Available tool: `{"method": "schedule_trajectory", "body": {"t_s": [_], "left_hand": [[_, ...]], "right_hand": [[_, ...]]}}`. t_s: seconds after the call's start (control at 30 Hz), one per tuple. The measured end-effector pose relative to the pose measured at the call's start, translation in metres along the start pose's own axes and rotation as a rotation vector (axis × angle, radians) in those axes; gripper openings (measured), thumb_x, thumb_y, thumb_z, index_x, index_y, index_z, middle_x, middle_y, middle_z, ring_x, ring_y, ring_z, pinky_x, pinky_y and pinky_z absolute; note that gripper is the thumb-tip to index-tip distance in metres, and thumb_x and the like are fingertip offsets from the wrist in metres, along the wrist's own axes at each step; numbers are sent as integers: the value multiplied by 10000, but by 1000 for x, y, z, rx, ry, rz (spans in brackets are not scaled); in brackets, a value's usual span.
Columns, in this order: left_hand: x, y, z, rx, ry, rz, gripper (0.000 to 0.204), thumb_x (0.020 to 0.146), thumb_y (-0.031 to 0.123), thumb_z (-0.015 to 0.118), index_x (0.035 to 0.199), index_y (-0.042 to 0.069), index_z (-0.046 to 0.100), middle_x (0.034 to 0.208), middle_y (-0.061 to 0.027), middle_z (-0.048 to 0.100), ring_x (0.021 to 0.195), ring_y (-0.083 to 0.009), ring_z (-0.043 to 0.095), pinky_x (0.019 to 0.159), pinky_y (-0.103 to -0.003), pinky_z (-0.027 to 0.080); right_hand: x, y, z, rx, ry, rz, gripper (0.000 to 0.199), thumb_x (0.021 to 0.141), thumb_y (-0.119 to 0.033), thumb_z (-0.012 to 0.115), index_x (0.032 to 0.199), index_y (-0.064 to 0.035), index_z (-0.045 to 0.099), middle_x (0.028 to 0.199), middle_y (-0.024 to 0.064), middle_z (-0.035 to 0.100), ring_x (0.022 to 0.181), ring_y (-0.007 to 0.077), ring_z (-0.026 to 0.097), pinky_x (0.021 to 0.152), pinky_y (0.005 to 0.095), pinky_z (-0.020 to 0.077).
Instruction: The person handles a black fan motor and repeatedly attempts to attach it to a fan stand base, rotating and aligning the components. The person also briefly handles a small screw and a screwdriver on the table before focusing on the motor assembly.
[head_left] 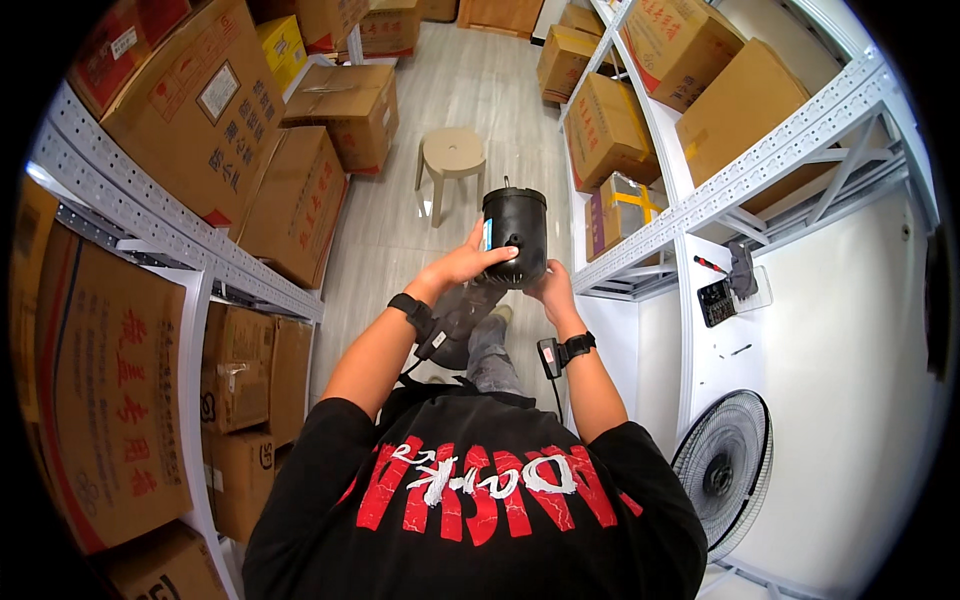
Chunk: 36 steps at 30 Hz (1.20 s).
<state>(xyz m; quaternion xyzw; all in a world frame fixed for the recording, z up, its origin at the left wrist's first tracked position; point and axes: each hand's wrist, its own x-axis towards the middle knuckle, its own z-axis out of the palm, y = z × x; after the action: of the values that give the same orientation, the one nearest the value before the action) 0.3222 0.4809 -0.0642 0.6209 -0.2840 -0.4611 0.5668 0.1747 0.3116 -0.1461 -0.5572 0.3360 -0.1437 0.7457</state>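
In front of me I hold up a black cylindrical housing, with a rim round its top, a thin pin sticking up from it and a blue-and-white label on its left side. It looks like a fan motor housing, but I cannot be sure. My left hand is closed round its left side, thumb across the front. My right hand grips its lower right edge, the fingers partly hidden behind it. Below it, near my leg, is a dark, glossy rounded object, partly covered by my arm and the housing.
A beige stool stands ahead on the tiled floor. Cardboard boxes fill the left shelves, and more boxes line the right ones. On the white surface at right are a caged fan, a black calculator-like device and a red-and-black tool.
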Motion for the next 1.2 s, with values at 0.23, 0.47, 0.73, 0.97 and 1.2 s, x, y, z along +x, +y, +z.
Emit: {"method": "schedule_trajectory", "body": {"t_s": [0.23, 0.47, 0.73, 0.97, 1.2], "left_hand": [[-2, 4, 2, -20, -23, 26, 1070, 821, 532, 689, 1547, 89, 40, 1504, -206, 320, 1416, -294, 289, 1156, -418, 237], [-1, 0, 1, -9, -24, -32, 1043, 826, 533, 684, 1550, 114, 61, 1505, -187, 326, 1411, -292, 297, 1148, -426, 243], [9, -17, -4, 58, 39, -9, 1074, 813, 537, 694, 1549, 93, 50, 1495, -205, 331, 1393, -303, 327, 1119, -430, 299], [-3, 3, 5, -12, -3, -9, 1106, 792, 565, 697, 1550, 105, 35, 1513, -195, 304, 1404, -304, 306, 1140, -441, 256], [5, -15, -1, -6, 8, -10, 1085, 796, 567, 697, 1551, 142, 43, 1482, -171, 350, 1366, -300, 366, 1094, -453, 331]], "right_hand": [[-2, 14, -16, -239, -74, -170, 182, 963, -80, 499, 1084, 54, 526, 793, 111, 636, 567, 183, 598, 527, 307, 516], [12, 5, -9, -329, 22, -1, 208, 965, -139, 479, 937, 19, 613, 708, 74, 621, 527, 162, 586, 463, 301, 478], [10, 4, -3, -272, -9, 30, 173, 965, -103, 475, 1092, -14, 552, 678, 78, 592, 525, 156, 568, 424, 293, 446], [16, 21, -11, -249, -25, -79, 200, 949, -84, 510, 1114, 9, 573, 729, 95, 603, 542, 167, 585, 472, 313, 503], [-13, 14, -7, -477, -84, -228, 286, 946, -108, 539, 1193, 33, 574, 886, 118, 673, 593, 175, 618, 595, 321, 532]]}}
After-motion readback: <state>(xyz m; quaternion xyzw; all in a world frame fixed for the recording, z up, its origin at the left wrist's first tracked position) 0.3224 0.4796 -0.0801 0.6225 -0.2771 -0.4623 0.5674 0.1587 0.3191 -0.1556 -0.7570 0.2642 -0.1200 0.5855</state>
